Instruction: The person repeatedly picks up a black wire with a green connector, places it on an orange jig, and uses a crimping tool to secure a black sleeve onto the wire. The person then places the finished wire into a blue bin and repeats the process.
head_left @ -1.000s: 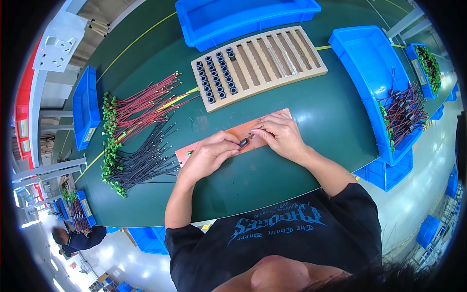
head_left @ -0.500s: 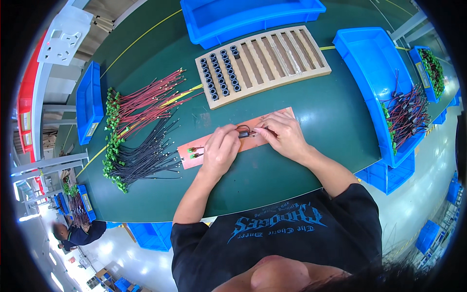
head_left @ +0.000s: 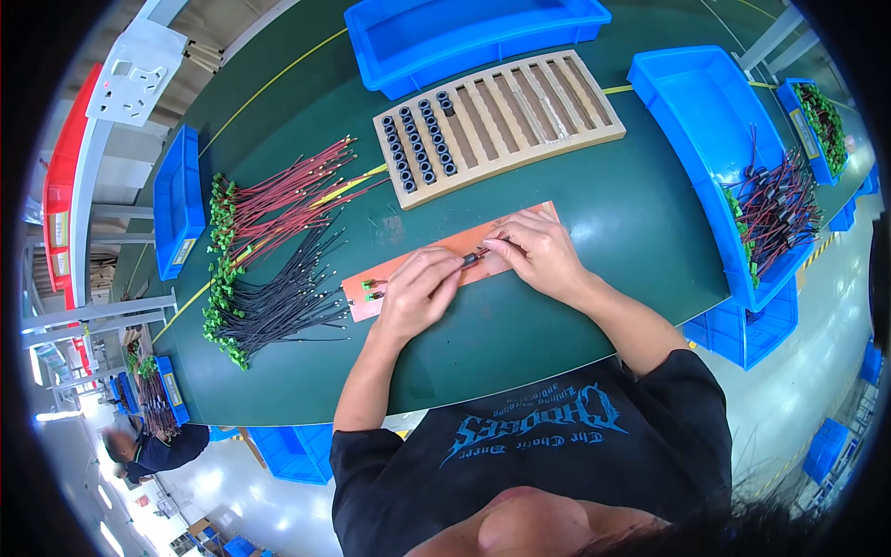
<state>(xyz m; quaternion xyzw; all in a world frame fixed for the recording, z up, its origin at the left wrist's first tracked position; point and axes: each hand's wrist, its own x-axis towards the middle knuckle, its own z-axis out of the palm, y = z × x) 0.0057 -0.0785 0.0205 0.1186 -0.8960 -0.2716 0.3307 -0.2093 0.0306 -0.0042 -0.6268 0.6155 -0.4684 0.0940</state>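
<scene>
Over a narrow copper-coloured board (head_left: 497, 265), both my hands work close together. My left hand (head_left: 416, 290) is closed, its thumb and fingers gripping a small black cylinder (head_left: 470, 261). Thin wires come out of the cylinder's right end, and my right hand (head_left: 538, 252) pinches them between thumb and fingers. At the board's left end sit two small green connectors (head_left: 374, 290), with wire leading under my left hand. Most of the wire is hidden by my fingers.
Left on the green table (head_left: 594, 343) lie red wires (head_left: 297, 181) and black wires (head_left: 278, 302) with green connectors. A wooden rack (head_left: 506, 172) partly filled with black cylinders stands beyond the board. Blue bins (head_left: 483, 51) stand behind and right, one with wired assemblies (head_left: 775, 218).
The black wire loop that stood above the cylinder no longer shows. The cylinder now sits lower between my fingers, and both hands have shifted only slightly.
</scene>
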